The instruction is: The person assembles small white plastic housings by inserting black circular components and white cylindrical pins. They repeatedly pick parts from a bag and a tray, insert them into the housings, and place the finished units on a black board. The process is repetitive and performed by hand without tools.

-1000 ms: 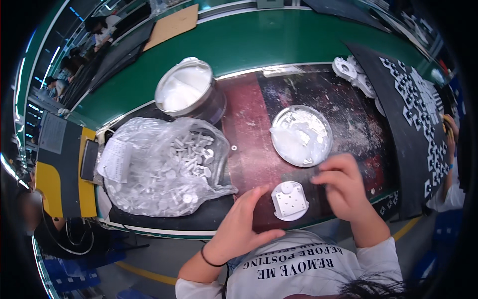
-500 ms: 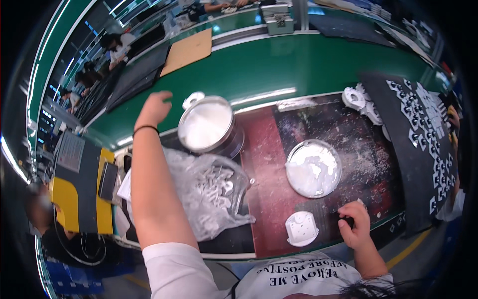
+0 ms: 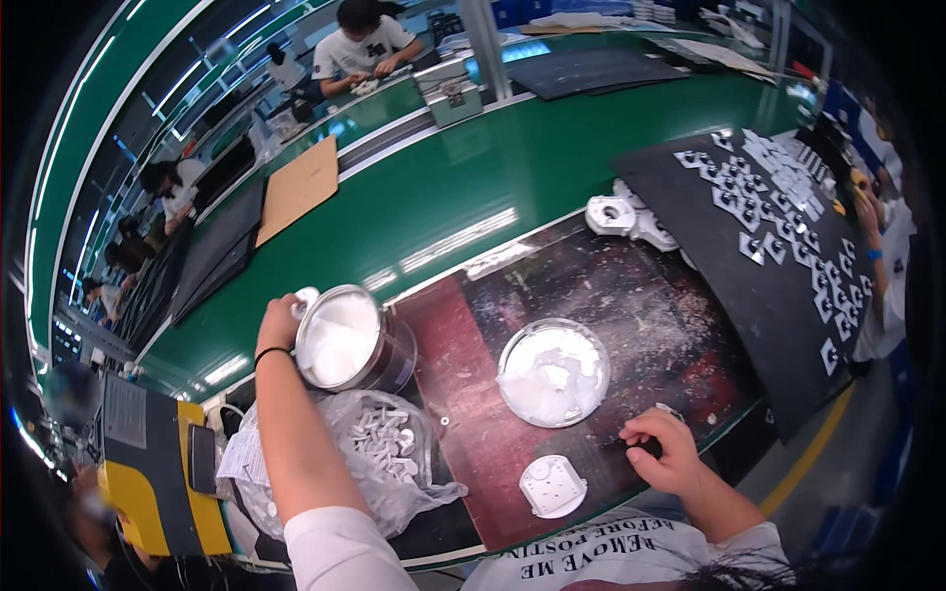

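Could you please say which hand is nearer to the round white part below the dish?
Right. The right hand is right of the round white part, apart from it; the left hand is far to its upper left, beside the tub.

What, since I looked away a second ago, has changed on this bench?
The left hand has moved forward and left, from beside the round white part to the small white piece by the tub; its grip is unclear. The right hand, that part, tub and dish stay about where they were.
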A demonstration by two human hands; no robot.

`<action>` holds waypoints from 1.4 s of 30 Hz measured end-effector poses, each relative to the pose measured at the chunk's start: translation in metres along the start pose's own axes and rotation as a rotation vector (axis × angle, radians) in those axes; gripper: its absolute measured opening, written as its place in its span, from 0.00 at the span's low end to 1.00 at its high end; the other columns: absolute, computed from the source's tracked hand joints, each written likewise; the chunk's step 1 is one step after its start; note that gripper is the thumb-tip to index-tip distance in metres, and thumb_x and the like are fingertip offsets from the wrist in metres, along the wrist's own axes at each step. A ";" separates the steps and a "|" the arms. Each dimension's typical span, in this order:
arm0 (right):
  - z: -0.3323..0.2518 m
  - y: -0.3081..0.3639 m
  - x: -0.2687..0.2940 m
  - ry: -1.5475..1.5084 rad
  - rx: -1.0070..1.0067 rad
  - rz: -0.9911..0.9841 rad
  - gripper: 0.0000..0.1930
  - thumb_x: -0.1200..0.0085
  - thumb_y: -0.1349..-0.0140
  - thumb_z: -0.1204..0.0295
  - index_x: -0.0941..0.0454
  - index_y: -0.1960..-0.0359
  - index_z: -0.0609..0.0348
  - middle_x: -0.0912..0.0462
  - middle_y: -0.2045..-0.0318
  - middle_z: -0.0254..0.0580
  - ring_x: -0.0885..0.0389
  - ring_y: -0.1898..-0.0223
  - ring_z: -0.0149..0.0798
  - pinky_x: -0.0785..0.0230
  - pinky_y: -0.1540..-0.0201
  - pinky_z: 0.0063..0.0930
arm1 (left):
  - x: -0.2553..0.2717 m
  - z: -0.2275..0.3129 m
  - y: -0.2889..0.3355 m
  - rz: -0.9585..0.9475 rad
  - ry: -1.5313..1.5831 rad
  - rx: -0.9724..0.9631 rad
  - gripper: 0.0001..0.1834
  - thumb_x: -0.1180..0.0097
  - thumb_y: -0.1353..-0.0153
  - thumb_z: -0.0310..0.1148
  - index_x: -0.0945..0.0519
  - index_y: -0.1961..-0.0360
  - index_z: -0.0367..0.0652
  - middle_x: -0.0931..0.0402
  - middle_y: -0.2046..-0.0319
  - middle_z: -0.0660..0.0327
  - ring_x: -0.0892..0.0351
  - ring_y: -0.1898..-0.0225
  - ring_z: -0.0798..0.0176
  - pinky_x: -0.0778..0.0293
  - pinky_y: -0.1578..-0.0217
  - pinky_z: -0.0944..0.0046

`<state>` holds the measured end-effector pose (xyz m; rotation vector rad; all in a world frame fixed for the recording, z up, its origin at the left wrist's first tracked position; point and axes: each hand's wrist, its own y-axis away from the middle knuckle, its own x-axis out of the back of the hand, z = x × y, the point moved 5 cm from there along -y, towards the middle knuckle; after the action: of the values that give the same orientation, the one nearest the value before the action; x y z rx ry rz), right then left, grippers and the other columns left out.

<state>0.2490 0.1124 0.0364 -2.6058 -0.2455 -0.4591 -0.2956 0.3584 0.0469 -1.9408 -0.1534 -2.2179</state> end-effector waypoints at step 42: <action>-0.033 -0.060 -0.039 -0.057 -0.179 -0.346 0.57 0.27 0.62 0.65 0.57 0.33 0.59 0.31 0.42 0.54 0.32 0.42 0.47 0.42 0.39 0.37 | -0.018 0.183 0.371 0.172 0.769 -0.479 0.35 0.34 0.59 0.30 0.32 0.47 0.37 0.31 0.53 0.47 0.28 0.53 0.45 0.30 0.53 0.53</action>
<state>0.1886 0.1447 0.0756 -2.7609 -0.7115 -0.5462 -0.0383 0.0344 0.0368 -1.0420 0.6730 -2.8539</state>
